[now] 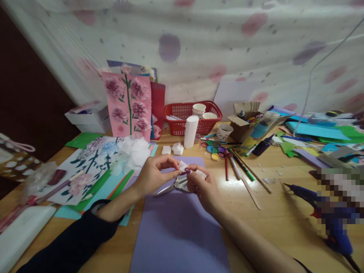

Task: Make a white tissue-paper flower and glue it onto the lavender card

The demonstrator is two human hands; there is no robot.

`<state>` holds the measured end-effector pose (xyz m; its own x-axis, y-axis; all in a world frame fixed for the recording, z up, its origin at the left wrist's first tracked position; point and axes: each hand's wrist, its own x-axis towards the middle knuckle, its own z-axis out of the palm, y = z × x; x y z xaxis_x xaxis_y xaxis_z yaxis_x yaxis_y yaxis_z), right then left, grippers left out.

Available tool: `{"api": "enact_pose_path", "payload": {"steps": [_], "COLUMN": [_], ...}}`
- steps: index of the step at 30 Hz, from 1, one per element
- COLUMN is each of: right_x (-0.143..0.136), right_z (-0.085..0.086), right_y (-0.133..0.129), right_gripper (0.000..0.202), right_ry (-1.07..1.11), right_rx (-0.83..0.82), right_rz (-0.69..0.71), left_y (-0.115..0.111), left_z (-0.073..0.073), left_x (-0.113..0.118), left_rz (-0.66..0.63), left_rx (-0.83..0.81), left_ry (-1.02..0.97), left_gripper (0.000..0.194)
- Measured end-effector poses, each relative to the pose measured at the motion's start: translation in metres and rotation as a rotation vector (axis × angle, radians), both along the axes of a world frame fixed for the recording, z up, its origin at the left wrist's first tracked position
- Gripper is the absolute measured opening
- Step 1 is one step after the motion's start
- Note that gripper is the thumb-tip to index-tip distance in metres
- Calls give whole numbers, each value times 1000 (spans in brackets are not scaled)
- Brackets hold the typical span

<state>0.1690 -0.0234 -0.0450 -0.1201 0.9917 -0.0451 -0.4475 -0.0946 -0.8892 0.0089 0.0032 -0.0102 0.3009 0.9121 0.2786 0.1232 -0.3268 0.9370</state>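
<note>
Table: wooden table (284,223) with craft things all over it, and a spotted white cloth (199,41) hanging behind.
Left hand: the left hand (155,172) pinches one side of a small white tissue piece (182,165) with thumb and fingers closed on it.
Right hand: the right hand (203,185) pinches the other side of the tissue piece, fingers closed on it too.
Where the tissue is: up in the air between both hands, just above the purple paper (179,227) and the scissors (174,185).
Step in hand: it looks like the hands are folding or pulling the little tissue into shape, like the fluffy paper flowers nearby.
Next move calls for: soft, small finger moves, I think, because thin tissue tears easily.
Scissors: lying on the purple paper right under the hands, not held.
More tissue: a fluffy white tissue pile (132,153) to the left, and small white squares (173,149) near a white roll (190,131).
Flower pictures: a pink flower card (127,106) stands at the back; a white flower sheet (85,167) lies flat on the left.
Other things: a red basket (182,117) with paper cups, paint pots (214,149), pens (241,167), and a blue glue gun (307,195) on the right.
In the way: the scissors sit close under the fingers, and the pens lie just beside the right hand.
</note>
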Motion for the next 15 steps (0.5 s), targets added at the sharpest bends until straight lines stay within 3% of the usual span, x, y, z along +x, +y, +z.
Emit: {"api": "enact_pose_path", "payload": {"steps": [8, 15], "right_x": [-1, -1], "right_z": [5, 1], "right_y": [-1, 0], "right_gripper": [33, 33], "right_ry": [-66, -102], "right_rx": [2, -9], "right_rz": [-13, -25], "left_y": [-3, 4], "left_z": [3, 3], "left_x": [-1, -5], "left_rz": [30, 185], "left_rx": [-1, 149], "left_ry": [-9, 17], "left_gripper": [21, 10]}}
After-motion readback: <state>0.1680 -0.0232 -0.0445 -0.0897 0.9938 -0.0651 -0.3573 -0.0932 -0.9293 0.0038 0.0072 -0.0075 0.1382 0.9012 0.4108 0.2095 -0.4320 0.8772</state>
